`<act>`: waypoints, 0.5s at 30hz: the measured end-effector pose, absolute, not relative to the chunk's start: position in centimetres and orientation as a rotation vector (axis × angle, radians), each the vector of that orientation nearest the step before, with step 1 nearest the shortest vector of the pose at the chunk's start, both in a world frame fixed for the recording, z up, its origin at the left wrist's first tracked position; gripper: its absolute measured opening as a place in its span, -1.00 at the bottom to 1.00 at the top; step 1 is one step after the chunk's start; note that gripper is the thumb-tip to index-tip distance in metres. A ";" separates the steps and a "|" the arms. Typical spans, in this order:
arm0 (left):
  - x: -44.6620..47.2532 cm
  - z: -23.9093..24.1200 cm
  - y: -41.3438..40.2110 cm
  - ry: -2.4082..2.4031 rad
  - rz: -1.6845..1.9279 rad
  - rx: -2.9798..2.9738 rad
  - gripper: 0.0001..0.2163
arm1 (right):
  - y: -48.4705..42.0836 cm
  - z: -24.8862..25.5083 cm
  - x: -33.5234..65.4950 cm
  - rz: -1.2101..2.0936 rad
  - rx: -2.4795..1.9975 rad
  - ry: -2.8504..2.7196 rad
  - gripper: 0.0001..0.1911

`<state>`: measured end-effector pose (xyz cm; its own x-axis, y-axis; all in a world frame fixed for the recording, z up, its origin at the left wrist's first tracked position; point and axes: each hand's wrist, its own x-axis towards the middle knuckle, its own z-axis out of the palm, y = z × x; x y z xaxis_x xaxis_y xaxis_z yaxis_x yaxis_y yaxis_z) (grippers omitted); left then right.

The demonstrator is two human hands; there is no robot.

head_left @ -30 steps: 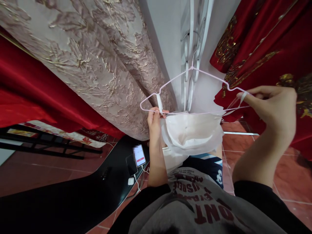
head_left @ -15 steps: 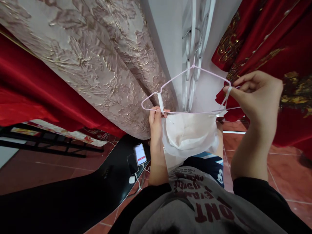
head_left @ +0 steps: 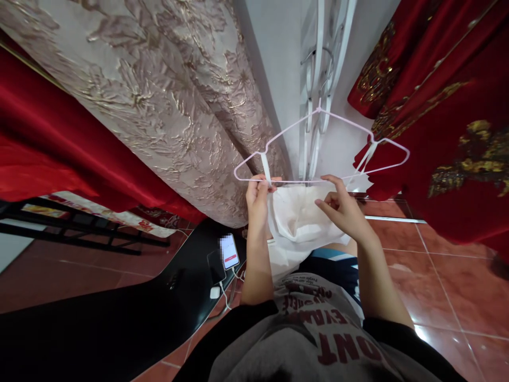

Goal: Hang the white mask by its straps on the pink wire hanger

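Note:
A pink clothes hanger hangs by its hook from a white rack. White straps loop over both of its shoulder notches, and a white garment hangs below its bottom bar. My left hand pinches the bottom bar beside the left strap. Over the garment's right half is my right hand, thumb and index finger apart. Its index fingertip is at the bottom bar; whether it touches cannot be told. The curled fingers partly hide the garment there.
The white rack stands ahead against a pale wall. Pinkish brocade cloth hangs close on the left, and a red gold-embroidered garment on the right. A black bench at lower left carries a lit phone with cables.
My right hand has let go of the right strap, which now rests in the hanger's notch. It has moved down and left to the garment. My left hand keeps its hold.

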<state>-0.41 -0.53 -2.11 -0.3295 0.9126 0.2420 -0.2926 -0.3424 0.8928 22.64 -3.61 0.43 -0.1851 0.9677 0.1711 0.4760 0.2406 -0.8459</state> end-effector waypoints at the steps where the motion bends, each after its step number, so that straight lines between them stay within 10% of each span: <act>1: -0.6 -2.1 -0.8 0.990 1.745 1.036 -0.74 | -3.6 -0.3 22.4 0.832 -1.322 -1.723 -0.39; 9: -4.4 2.5 -3.7 1.014 1.277 1.370 -0.73 | -3.2 -2.4 20.7 0.812 -1.191 -1.475 -0.62; 15: -6.7 5.0 -1.5 0.921 1.761 1.042 -0.64 | -3.4 -2.1 21.1 0.796 -1.204 -1.510 -0.60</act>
<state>-6.68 -1.45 4.98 -0.2738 0.9229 0.2708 -0.3039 -0.3501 0.8860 21.14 -3.37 -2.14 0.0016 0.9542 0.2991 0.2918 0.2857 -0.9128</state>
